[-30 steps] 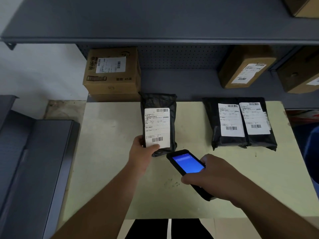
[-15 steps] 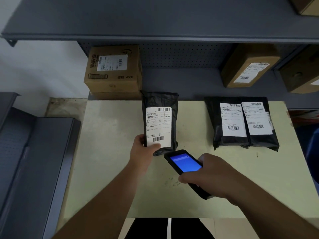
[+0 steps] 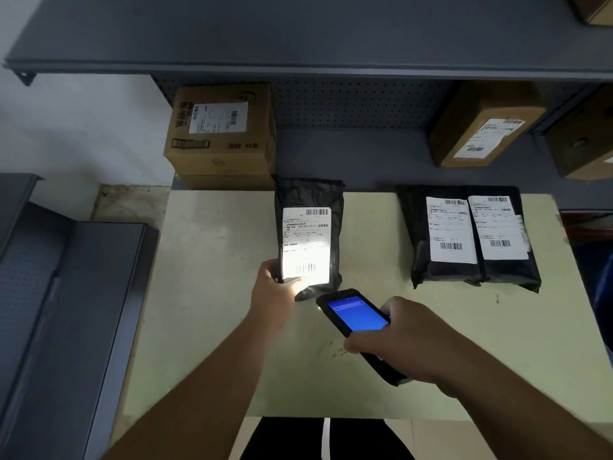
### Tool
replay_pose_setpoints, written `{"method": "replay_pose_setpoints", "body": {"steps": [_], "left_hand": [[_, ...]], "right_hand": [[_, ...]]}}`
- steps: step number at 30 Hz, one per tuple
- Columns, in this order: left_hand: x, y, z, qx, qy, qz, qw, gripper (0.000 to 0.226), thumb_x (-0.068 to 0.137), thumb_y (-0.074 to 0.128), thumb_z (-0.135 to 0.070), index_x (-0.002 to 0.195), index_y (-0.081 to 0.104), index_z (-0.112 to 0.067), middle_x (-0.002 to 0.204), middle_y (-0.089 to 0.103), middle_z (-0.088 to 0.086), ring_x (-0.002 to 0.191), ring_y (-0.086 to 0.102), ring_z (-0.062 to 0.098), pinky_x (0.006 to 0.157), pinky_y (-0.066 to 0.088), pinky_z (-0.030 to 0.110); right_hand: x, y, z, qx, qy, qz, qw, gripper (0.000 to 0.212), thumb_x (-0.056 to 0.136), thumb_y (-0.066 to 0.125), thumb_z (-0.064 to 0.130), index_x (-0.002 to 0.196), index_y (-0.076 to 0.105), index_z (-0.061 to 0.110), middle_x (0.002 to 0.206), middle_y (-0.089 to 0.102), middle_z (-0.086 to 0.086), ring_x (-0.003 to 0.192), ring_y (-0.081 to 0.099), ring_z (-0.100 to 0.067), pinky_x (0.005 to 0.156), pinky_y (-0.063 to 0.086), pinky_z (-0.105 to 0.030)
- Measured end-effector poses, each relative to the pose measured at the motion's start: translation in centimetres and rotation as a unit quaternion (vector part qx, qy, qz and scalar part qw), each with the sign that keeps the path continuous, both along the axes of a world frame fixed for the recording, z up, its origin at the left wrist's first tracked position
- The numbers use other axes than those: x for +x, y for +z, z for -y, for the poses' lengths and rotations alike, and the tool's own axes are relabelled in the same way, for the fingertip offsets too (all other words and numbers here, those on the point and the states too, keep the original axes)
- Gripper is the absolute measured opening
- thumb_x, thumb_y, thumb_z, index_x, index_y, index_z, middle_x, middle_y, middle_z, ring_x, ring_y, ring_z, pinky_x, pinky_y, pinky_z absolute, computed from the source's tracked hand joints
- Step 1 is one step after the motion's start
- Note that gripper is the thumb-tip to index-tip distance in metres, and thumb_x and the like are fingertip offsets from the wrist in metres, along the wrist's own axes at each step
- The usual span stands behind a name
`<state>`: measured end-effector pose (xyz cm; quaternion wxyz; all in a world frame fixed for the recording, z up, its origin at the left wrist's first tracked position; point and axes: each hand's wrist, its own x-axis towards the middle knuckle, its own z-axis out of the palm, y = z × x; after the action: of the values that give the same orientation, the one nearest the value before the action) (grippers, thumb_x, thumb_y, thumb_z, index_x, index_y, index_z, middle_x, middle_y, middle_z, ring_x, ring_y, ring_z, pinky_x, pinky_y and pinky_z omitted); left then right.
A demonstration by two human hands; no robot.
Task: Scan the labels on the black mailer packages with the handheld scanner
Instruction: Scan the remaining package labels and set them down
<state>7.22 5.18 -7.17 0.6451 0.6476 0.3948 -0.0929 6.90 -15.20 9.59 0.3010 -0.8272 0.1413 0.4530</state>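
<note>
Fingers of my left hand (image 3: pixel 277 290) pinch the black mailer (image 3: pixel 308 234) at its six o'clock corner, mid-table (image 3: pixel 205 293); its white label (image 3: pixel 306 245) glares bright. My right hand (image 3: pixel 403 333) wraps the scanner (image 3: pixel 353 315), blue screen lit, at the mailer's five o'clock.

Both forearms are bare from the lower edge of the head view up to the wrists, with no sleeve, cuff, watch or band showing on either. The left hand (image 3: pixel 277 290) is ungloved, and no ring can be made out on it; bright light washes over its thumb side. The right hand (image 3: pixel 403 336) is likewise ungloved and without visible rings. Below the arms, at the bottom middle, dark black trousers (image 3: pixel 285 438) show, with a narrow white stripe (image 3: pixel 326 438) running vertically down them.
</note>
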Motion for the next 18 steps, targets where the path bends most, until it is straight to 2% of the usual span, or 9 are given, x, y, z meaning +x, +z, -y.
{"method": "replay_pose_setpoints", "body": {"steps": [5,8,11,14,18], "left_hand": [[0.2,-0.1,0.2,-0.015,0.005,-0.003,1.000,0.049,0.070,0.078,-0.003,0.108,0.059,-0.028,0.113,0.077,0.002,0.102,0.077,0.023,0.090,0.063,0.046],[0.2,0.1,0.4,-0.019,0.004,-0.001,1.000,0.050,0.067,0.078,-0.006,0.110,0.059,-0.025,0.114,0.078,0.003,0.102,0.077,0.024,0.090,0.064,0.049],[0.3,0.2,0.8,-0.022,-0.001,0.001,1.000,0.052,0.067,0.078,-0.007,0.113,0.059,-0.022,0.115,0.077,0.004,0.102,0.077,0.027,0.089,0.064,0.051],[0.4,0.3,1.4,-0.024,-0.005,0.002,1.000,0.054,0.068,0.079,-0.007,0.117,0.059,-0.019,0.114,0.077,0.005,0.104,0.077,0.027,0.090,0.063,0.049],[0.9,0.7,2.6,-0.031,-0.014,0.009,0.999,0.062,0.064,0.082,-0.015,0.122,0.060,-0.014,0.113,0.079,0.005,0.101,0.078,0.027,0.091,0.063,0.052]], "right_hand": [[0.0,-0.1,0.2,0.001,-0.004,-0.006,1.000,0.056,0.066,0.086,0.051,0.103,0.061,0.018,0.097,0.072,-0.007,0.071,0.062,-0.018,0.064,0.048,-0.030],[-0.2,-0.1,0.5,0.007,-0.012,-0.008,1.000,0.052,0.069,0.086,0.046,0.104,0.062,0.015,0.085,0.066,-0.002,0.066,0.060,-0.016,0.062,0.047,-0.029],[-0.2,0.0,0.9,0.008,-0.019,-0.006,1.000,0.050,0.071,0.086,0.043,0.104,0.063,0.014,0.081,0.064,-0.001,0.063,0.058,-0.016,0.061,0.046,-0.029],[-0.2,0.1,1.6,0.010,-0.028,-0.007,1.000,0.051,0.070,0.086,0.044,0.104,0.062,0.016,0.087,0.068,-0.004,0.065,0.061,-0.016,0.061,0.048,-0.029],[-0.2,0.3,2.8,0.011,-0.045,-0.006,0.999,0.053,0.067,0.086,0.046,0.106,0.062,0.018,0.106,0.076,-0.013,0.068,0.064,-0.017,0.063,0.050,-0.031]]}}
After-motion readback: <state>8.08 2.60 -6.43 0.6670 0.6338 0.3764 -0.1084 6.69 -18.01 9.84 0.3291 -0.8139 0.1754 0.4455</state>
